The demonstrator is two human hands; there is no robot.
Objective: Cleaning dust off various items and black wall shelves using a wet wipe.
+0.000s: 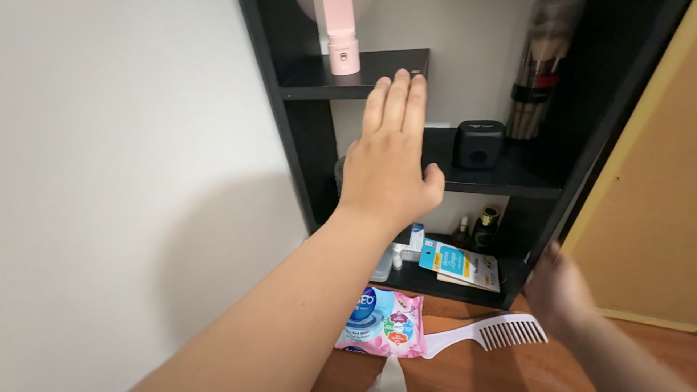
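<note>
Left hand (388, 156) raised, back toward the camera, fingers straight and together, thumb out to the side; it holds nothing. Fingertips reach the front edge of the top board of the black wooden shelf unit (298, 138); whether they touch the edge, cannot tell. The forearm runs up from the bottom left across the view.

Just left of the fingertips, on that top board, stands a pale pink cylindrical plastic device (341, 40), upright, its top cut off by the picture edge.

Middle board, right of the hand: a small black cube-shaped speaker (478, 144), sitting square. Behind it, in the right corner, a tall bundle of brown sticks with a dark band (539, 72) leans upright.

Bottom board: a blue and yellow printed booklet (459, 263) lying flat at an angle, a small dark glass bottle with a gold cap (486, 223) behind it, and a small white bottle (397, 255) to its left, partly hidden by the wrist.

Right hand (559, 290) low at the right, blurred, near the shelf unit's outer side panel; fingers appear loosely spread, nothing seen in it.

On the brown wooden surface (508, 366) in front: a pink and blue soft pack of wet wipes (385, 325), and just right of it a white plastic comb (490, 335), teeth pointing down.
</note>
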